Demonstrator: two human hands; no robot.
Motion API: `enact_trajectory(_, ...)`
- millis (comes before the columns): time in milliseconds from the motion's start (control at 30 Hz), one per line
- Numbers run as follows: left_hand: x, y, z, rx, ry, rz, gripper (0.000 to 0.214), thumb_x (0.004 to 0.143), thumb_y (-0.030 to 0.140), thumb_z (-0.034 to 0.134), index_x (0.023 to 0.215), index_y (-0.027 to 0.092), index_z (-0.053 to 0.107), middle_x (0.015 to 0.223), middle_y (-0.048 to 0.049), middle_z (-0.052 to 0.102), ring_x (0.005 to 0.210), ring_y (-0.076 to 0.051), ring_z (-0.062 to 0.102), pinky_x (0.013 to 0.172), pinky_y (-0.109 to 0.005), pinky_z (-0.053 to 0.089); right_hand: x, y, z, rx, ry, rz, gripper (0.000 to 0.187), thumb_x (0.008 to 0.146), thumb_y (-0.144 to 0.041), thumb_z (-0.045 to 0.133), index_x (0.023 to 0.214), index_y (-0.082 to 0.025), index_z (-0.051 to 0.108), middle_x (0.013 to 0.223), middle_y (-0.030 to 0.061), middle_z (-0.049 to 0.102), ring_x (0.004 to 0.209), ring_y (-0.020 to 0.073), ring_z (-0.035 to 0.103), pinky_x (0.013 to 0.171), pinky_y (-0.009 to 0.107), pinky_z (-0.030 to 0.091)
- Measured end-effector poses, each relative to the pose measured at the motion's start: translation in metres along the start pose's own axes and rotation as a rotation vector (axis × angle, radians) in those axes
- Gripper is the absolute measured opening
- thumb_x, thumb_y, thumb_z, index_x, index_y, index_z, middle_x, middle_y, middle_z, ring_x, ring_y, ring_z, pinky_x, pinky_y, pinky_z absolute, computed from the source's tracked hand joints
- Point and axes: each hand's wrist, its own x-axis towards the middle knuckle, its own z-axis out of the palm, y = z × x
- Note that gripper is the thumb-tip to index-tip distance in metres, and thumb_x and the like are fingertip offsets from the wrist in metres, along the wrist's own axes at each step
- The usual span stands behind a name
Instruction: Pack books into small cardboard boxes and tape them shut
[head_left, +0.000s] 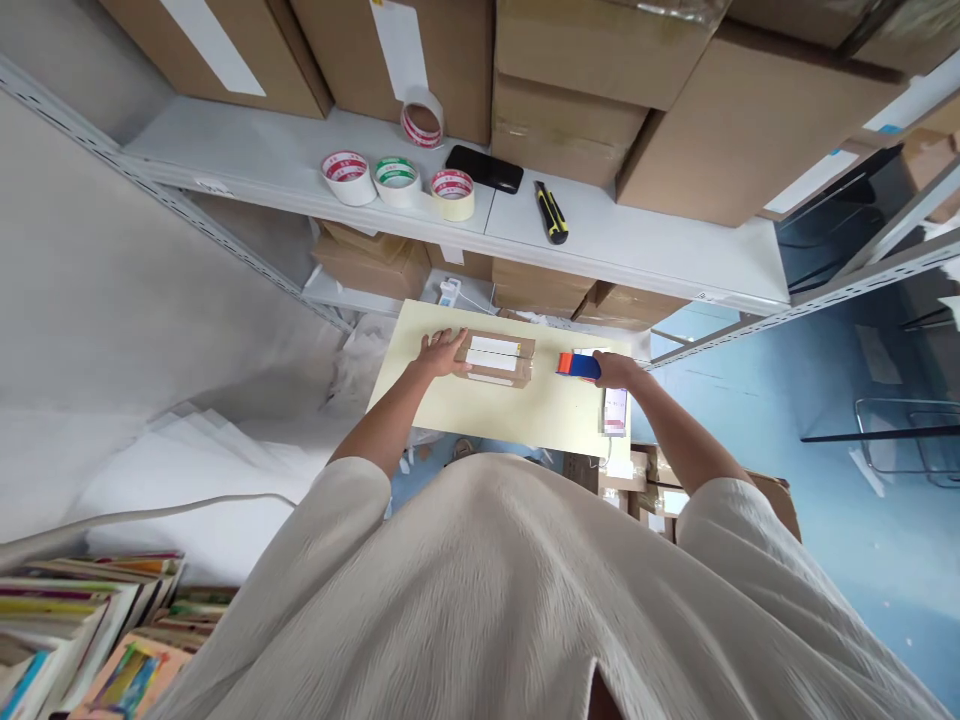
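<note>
A small cardboard box point(521, 372) with white labels on it lies on the pale yellow table point(450, 410). My left hand point(442, 352) grips the left end of this box, its thumb on the near side and its fingers toward the far edge. To the right, my right hand point(616, 370) is closed around a blue and orange tape dispenser point(581, 365), which is apart from the box. A phone with a lit screen point(614, 410) lies just below my right hand, a cable running from its near end.
On the grey shelf point(600, 220) beyond the table are several tape rolls point(452, 195), a black phone point(484, 168) and a yellow-black utility knife point(551, 212). Large cartons point(570, 125) stand behind them. Books point(82, 620) are stacked at lower left, and more boxes point(656, 470) sit below the table's right end.
</note>
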Motion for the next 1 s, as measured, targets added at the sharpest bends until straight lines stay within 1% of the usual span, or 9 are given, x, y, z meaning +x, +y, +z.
enact_trajectory(167, 0.003, 0.023, -0.005, -0.001, 0.012, -0.063, 0.117, 0.091, 0.056, 0.086, 0.188, 0.023, 0.030, 0.182, -0.0276, 0.050, 0.172, -0.050, 0.042, 0.138, -0.061, 0.038, 0.019, -0.045, 0.006, 0.002, -0.061, -0.060, 0.077, 0.087, -0.034, 0.086, 0.159, -0.023, 0.059, 0.145, 0.0232, 0.079, 0.128, 0.0419, 0.080, 0.102, 0.048, 0.062)
enact_trajectory(300, 0.000, 0.038, -0.004, -0.019, 0.030, -0.100, 0.111, 0.091, 0.050, 0.089, 0.183, 0.021, 0.035, 0.176, -0.0302, 0.054, 0.170, -0.053, 0.045, 0.136, -0.064, 0.040, 0.034, -0.075, 0.008, -0.072, -0.029, -0.054, 0.074, 0.090, -0.032, 0.084, 0.158, -0.020, 0.059, 0.143, 0.0253, 0.080, 0.133, 0.0418, 0.078, 0.115, 0.052, 0.053)
enact_trajectory(400, -0.003, 0.043, -0.004, -0.030, 0.032, -0.105, 0.106, 0.091, 0.047, 0.090, 0.179, 0.022, 0.037, 0.174, -0.0303, 0.055, 0.167, -0.052, 0.049, 0.135, -0.064, 0.041, 0.044, -0.094, 0.011, -0.142, 0.027, -0.074, 0.069, 0.085, -0.025, 0.087, 0.150, -0.017, 0.065, 0.139, 0.0275, 0.081, 0.137, 0.0446, 0.077, 0.123, 0.057, 0.042)
enact_trajectory(500, -0.005, 0.044, -0.004, -0.021, 0.030, -0.106, 0.100, 0.092, 0.039, 0.089, 0.178, 0.024, 0.039, 0.175, -0.0286, 0.055, 0.166, -0.049, 0.051, 0.135, -0.063, 0.042, 0.048, -0.107, 0.021, -0.178, 0.002, -0.082, 0.062, 0.083, -0.021, 0.086, 0.142, -0.016, 0.070, 0.135, 0.0271, 0.083, 0.138, 0.0465, 0.077, 0.126, 0.060, 0.037)
enact_trajectory(600, -0.008, 0.042, -0.001, -0.025, 0.033, -0.109, 0.097, 0.095, 0.030, 0.083, 0.180, 0.025, 0.037, 0.177, -0.0267, 0.055, 0.165, -0.046, 0.052, 0.134, -0.061, 0.043, 0.047, -0.104, 0.034, -0.099, -0.032, -0.047, 0.061, 0.091, -0.034, 0.085, 0.146, -0.018, 0.067, 0.136, 0.0241, 0.083, 0.136, 0.0422, 0.078, 0.125, 0.057, 0.039)
enact_trajectory(667, -0.010, 0.040, 0.003, -0.047, 0.052, -0.108, 0.096, 0.096, 0.029, 0.081, 0.182, 0.025, 0.036, 0.178, -0.0261, 0.054, 0.167, -0.046, 0.051, 0.134, -0.061, 0.044, 0.043, -0.093, 0.043, -0.002, -0.030, 0.028, 0.067, 0.096, -0.052, 0.084, 0.150, -0.018, 0.063, 0.138, 0.0241, 0.082, 0.136, 0.0406, 0.078, 0.122, 0.055, 0.043)
enact_trajectory(767, -0.011, 0.037, 0.012, -0.098, 0.084, -0.102, 0.097, 0.097, 0.031, 0.081, 0.183, 0.027, 0.036, 0.181, -0.0250, 0.051, 0.169, -0.047, 0.049, 0.135, -0.062, 0.043, 0.035, -0.074, 0.053, 0.172, 0.005, 0.175, 0.074, 0.105, -0.075, 0.067, 0.151, -0.017, 0.061, 0.138, 0.0250, 0.081, 0.134, 0.0401, 0.078, 0.118, 0.054, 0.047)
enact_trajectory(867, -0.012, 0.034, 0.021, -0.156, 0.105, -0.096, 0.099, 0.098, 0.036, 0.082, 0.185, 0.030, 0.035, 0.187, -0.0242, 0.046, 0.168, -0.048, 0.050, 0.135, -0.063, 0.043, 0.024, -0.066, 0.065, 0.257, 0.098, 0.283, 0.061, 0.117, -0.060, 0.044, 0.151, -0.013, 0.062, 0.138, 0.0281, 0.079, 0.132, 0.0398, 0.077, 0.118, 0.057, 0.049)
enact_trajectory(1000, -0.013, 0.028, 0.030, -0.234, 0.135, -0.097, 0.109, 0.099, 0.048, 0.084, 0.190, 0.032, 0.027, 0.198, -0.0221, 0.029, 0.173, -0.051, 0.044, 0.137, -0.064, 0.044, 0.008, -0.075, 0.084, 0.213, 0.188, 0.321, 0.056, 0.112, -0.035, 0.045, 0.160, -0.012, 0.059, 0.146, 0.0296, 0.076, 0.135, 0.0394, 0.073, 0.121, 0.059, 0.047)
